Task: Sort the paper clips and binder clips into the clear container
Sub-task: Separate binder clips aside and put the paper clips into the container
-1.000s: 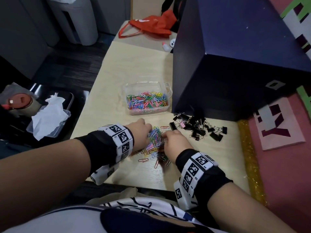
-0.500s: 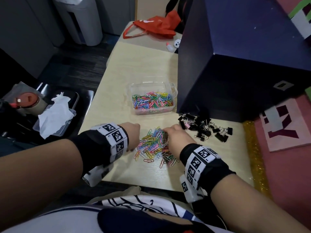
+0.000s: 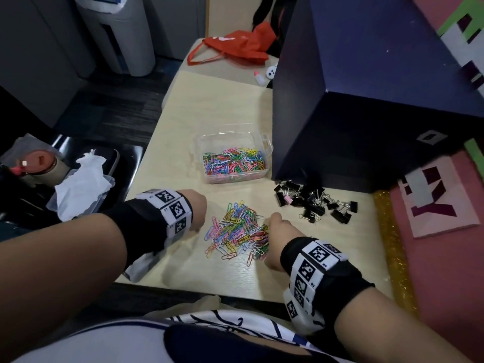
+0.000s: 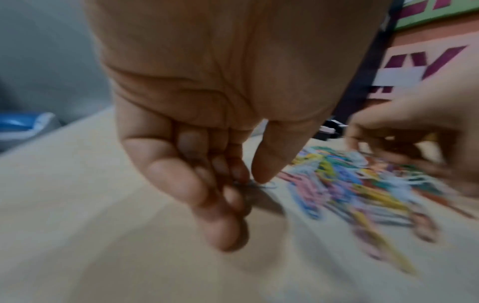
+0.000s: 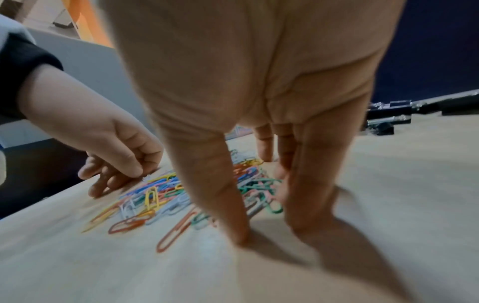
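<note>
A loose heap of coloured paper clips (image 3: 238, 229) lies on the pale table between my hands. My left hand (image 3: 197, 209) is at the heap's left edge, fingers curled, thumb and fingertips pinching a small paper clip (image 4: 261, 184) against the table. My right hand (image 5: 269, 225) stands on the heap's right side with straight fingers; thumb (image 5: 223, 205) and fingers (image 5: 305, 194) touch the table and straddle some clips. Beyond the heap, the clear container (image 3: 209, 142) holds many coloured paper clips. A pile of black binder clips (image 3: 314, 203) lies to the right.
A large dark blue box (image 3: 366, 113) stands right of the container, close behind the binder clips. A red bag (image 3: 235, 48) lies at the table's far end. A chair with tissue (image 3: 78, 184) is to the left. The table's near edge (image 3: 209, 290) runs just below my wrists.
Both hands were pressed together over the paper clips; they have drawn apart, left hand leftward, leaving the heap uncovered and spread between them.
</note>
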A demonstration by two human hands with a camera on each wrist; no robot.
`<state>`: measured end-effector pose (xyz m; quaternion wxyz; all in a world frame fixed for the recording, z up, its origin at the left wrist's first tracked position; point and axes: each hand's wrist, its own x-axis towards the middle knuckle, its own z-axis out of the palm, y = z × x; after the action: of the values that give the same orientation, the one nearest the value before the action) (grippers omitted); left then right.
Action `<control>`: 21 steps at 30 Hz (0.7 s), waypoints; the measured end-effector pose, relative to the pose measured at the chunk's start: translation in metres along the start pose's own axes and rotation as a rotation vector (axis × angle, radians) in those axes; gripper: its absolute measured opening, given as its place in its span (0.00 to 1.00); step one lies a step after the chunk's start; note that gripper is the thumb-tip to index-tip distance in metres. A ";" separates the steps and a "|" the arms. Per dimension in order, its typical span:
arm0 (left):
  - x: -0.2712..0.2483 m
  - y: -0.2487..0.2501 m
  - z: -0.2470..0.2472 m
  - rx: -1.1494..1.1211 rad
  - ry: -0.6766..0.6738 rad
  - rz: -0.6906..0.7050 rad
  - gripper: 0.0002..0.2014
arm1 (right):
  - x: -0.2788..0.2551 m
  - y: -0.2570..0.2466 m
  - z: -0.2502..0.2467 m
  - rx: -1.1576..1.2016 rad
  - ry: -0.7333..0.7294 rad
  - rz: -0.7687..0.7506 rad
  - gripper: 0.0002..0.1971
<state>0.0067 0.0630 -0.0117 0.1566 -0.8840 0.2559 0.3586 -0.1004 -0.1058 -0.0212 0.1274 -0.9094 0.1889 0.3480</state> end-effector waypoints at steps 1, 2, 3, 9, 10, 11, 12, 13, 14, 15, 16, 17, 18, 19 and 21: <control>0.000 0.008 0.003 0.014 0.002 0.030 0.13 | 0.003 -0.002 0.001 0.023 0.017 -0.022 0.32; 0.000 0.016 0.004 0.014 0.004 0.059 0.14 | 0.005 -0.003 0.001 0.043 0.035 -0.042 0.29; 0.001 0.023 0.005 0.006 0.008 0.082 0.14 | 0.008 -0.003 0.000 0.057 0.054 -0.068 0.26; 0.008 0.015 -0.009 -0.351 0.228 0.044 0.13 | 0.013 0.003 -0.015 0.115 0.150 -0.094 0.22; 0.009 0.012 -0.011 -0.417 0.281 0.025 0.17 | 0.012 0.002 -0.016 0.129 0.164 -0.093 0.24; 0.010 0.010 -0.013 -0.454 0.316 0.011 0.21 | 0.012 0.001 -0.016 0.135 0.167 -0.098 0.26; 0.011 0.008 -0.014 -0.463 0.331 0.003 0.24 | 0.013 -0.001 -0.017 0.131 0.161 -0.104 0.27; 0.011 0.007 -0.014 -0.457 0.333 -0.002 0.25 | 0.013 -0.003 -0.016 0.121 0.144 -0.109 0.29; 0.012 0.006 -0.012 -0.447 0.338 -0.005 0.25 | 0.012 -0.005 -0.016 0.109 0.127 -0.113 0.30; 0.013 0.005 -0.010 -0.447 0.351 -0.007 0.24 | 0.013 -0.007 -0.015 0.093 0.113 -0.119 0.32; 0.014 0.004 -0.007 -0.455 0.367 -0.008 0.24 | 0.013 -0.009 -0.013 0.081 0.105 -0.131 0.33; 0.015 0.003 -0.005 -0.463 0.382 -0.008 0.23 | 0.012 -0.010 -0.012 0.074 0.100 -0.144 0.33; 0.015 0.001 -0.004 -0.471 0.390 -0.008 0.23 | 0.012 -0.010 -0.011 0.071 0.096 -0.155 0.33; 0.015 -0.001 -0.002 -0.479 0.388 -0.007 0.23 | 0.013 -0.010 -0.010 0.070 0.092 -0.163 0.33; 0.014 -0.005 0.002 -0.504 0.381 -0.007 0.23 | 0.013 -0.010 -0.011 0.075 0.075 -0.163 0.31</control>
<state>0.0171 0.0636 -0.0228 -0.1170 -0.9471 0.1804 0.2382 -0.0806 -0.1044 -0.0215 0.1822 -0.9287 0.1319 0.2949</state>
